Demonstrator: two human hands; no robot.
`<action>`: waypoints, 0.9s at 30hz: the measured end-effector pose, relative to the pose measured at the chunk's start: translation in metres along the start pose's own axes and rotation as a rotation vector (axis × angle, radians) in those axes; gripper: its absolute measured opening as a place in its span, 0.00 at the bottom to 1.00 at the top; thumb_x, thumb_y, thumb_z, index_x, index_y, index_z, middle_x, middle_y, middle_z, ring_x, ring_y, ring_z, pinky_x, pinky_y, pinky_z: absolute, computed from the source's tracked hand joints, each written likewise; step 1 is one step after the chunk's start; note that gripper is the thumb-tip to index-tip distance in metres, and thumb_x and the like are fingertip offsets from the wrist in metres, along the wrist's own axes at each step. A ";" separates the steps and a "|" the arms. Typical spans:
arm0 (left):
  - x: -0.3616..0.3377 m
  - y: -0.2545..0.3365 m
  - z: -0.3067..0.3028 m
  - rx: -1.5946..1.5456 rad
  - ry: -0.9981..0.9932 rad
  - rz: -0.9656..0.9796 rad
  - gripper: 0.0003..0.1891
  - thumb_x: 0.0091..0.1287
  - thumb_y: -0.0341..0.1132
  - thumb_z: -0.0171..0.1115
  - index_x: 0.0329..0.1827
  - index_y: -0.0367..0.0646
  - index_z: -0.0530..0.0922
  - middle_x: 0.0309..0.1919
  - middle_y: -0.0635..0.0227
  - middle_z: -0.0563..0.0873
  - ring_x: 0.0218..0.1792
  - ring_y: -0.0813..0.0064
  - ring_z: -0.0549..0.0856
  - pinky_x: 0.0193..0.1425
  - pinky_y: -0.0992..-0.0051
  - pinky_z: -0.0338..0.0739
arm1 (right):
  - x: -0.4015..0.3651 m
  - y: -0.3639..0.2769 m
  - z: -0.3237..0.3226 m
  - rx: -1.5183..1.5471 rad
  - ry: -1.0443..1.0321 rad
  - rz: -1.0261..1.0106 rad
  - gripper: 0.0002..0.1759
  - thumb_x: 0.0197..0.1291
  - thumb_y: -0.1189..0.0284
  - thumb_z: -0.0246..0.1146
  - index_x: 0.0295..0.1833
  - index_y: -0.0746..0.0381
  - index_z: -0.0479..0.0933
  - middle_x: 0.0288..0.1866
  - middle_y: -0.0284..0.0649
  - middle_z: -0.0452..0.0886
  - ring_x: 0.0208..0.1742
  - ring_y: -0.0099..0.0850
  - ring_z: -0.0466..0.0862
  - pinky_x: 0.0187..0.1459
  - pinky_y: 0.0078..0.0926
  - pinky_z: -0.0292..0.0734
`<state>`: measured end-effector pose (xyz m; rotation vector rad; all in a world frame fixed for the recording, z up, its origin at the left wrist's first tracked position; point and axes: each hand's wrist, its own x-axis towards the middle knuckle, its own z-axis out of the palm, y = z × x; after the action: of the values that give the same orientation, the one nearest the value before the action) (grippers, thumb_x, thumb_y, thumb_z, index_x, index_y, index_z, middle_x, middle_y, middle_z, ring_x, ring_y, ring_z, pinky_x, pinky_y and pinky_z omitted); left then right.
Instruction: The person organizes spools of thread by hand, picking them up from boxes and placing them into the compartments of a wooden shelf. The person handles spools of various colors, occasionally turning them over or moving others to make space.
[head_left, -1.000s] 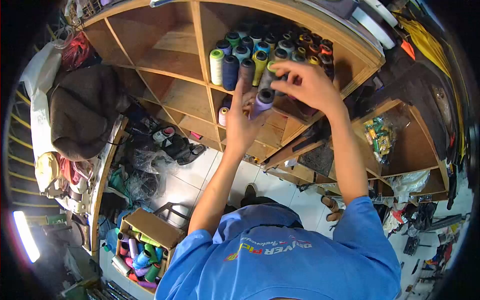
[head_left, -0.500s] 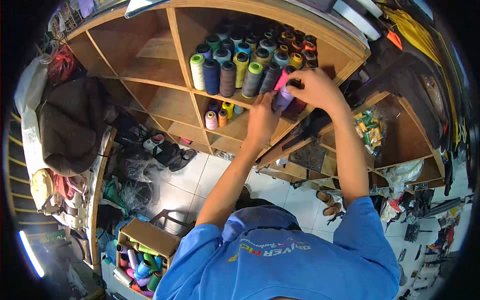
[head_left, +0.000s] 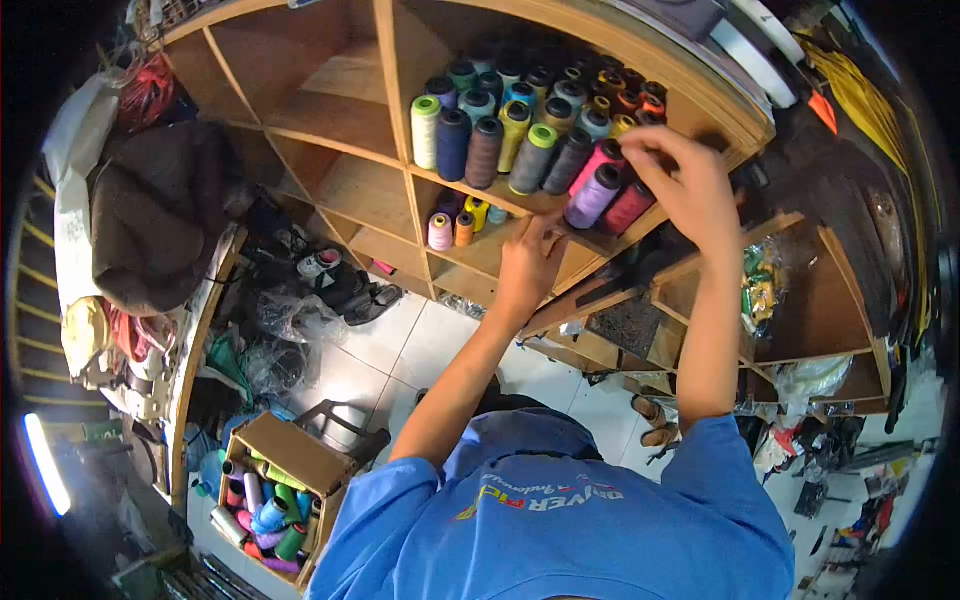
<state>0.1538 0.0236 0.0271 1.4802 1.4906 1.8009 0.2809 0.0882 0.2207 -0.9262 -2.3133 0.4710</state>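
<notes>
A purple thread spool (head_left: 594, 196) stands at the front edge of the shelf, beside a dark red spool (head_left: 628, 208) and in front of a bright pink spool (head_left: 604, 160). My right hand (head_left: 690, 185) hovers just right of these, thumb and fingers curved apart around nothing. Below and left of the purple spool, my left hand (head_left: 532, 262) is at the shelf's front edge, holding nothing, its fingers loosely bent and partly spread. More spools fill the compartment, among them navy (head_left: 453, 145), brown (head_left: 484, 153) and grey (head_left: 534, 160) ones in the front row.
The wooden shelf (head_left: 398, 75) has several compartments; smaller spools (head_left: 440, 231) sit in the one below. An open cardboard box (head_left: 290, 452) of mixed spools is at lower left. Shoes (head_left: 372, 303) and plastic bags (head_left: 300, 318) lie on the tiled floor. A second wooden unit (head_left: 830, 360) is at right.
Both hands have let go of the purple spool, which now stands upright at the shelf front. My right hand has drawn off to the right, my left downward. The view has shifted slightly.
</notes>
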 end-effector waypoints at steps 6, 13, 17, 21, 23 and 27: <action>-0.080 -0.017 -0.070 0.166 0.049 -0.268 0.05 0.59 0.27 0.67 0.37 0.38 0.83 0.29 0.61 0.86 0.27 0.72 0.86 0.32 0.74 0.79 | -0.029 -0.013 0.059 0.599 -0.779 -0.071 0.08 0.57 0.80 0.60 0.43 0.65 0.79 0.39 0.34 0.81 0.42 0.21 0.80 0.44 0.21 0.76; -0.239 0.019 -0.201 0.425 0.692 -0.545 0.10 0.64 0.33 0.63 0.27 0.36 0.81 0.18 0.65 0.81 0.21 0.79 0.79 0.27 0.76 0.72 | -0.153 -0.031 0.281 0.826 -1.598 0.048 0.15 0.54 0.80 0.59 0.49 0.69 0.76 0.44 0.42 0.82 0.48 0.28 0.81 0.53 0.27 0.75; -0.359 0.096 -0.279 0.520 1.336 -0.416 0.12 0.69 0.32 0.55 0.28 0.36 0.78 0.19 0.69 0.81 0.23 0.81 0.79 0.28 0.79 0.72 | -0.226 -0.088 0.334 0.719 -1.926 0.042 0.15 0.55 0.80 0.60 0.50 0.68 0.76 0.45 0.43 0.82 0.50 0.30 0.80 0.54 0.28 0.75; -0.482 0.168 -0.336 0.687 1.904 -0.416 0.15 0.72 0.34 0.49 0.30 0.35 0.78 0.20 0.69 0.81 0.23 0.82 0.79 0.29 0.80 0.73 | -0.241 -0.150 0.365 0.478 -2.063 -0.116 0.15 0.58 0.75 0.62 0.51 0.68 0.75 0.42 0.40 0.82 0.42 0.25 0.81 0.45 0.23 0.77; -0.552 0.171 -0.358 0.670 2.006 -0.642 0.14 0.71 0.35 0.50 0.32 0.35 0.79 0.21 0.68 0.82 0.24 0.83 0.80 0.28 0.79 0.73 | -0.249 -0.174 0.382 0.380 -1.949 -0.236 0.16 0.58 0.75 0.62 0.52 0.68 0.75 0.41 0.39 0.81 0.41 0.24 0.81 0.42 0.21 0.77; -0.668 0.128 -0.358 0.947 1.380 -1.427 0.12 0.57 0.39 0.59 0.37 0.41 0.83 0.35 0.53 0.86 0.41 0.56 0.86 0.47 0.63 0.78 | -0.269 -0.204 0.417 0.442 -1.929 -0.189 0.15 0.58 0.77 0.61 0.51 0.67 0.75 0.41 0.38 0.81 0.44 0.25 0.81 0.48 0.22 0.76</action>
<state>0.1362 -0.7273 -0.1381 -1.1420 2.8876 0.8828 0.0660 -0.2870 -0.0967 0.3677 -3.3111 2.4105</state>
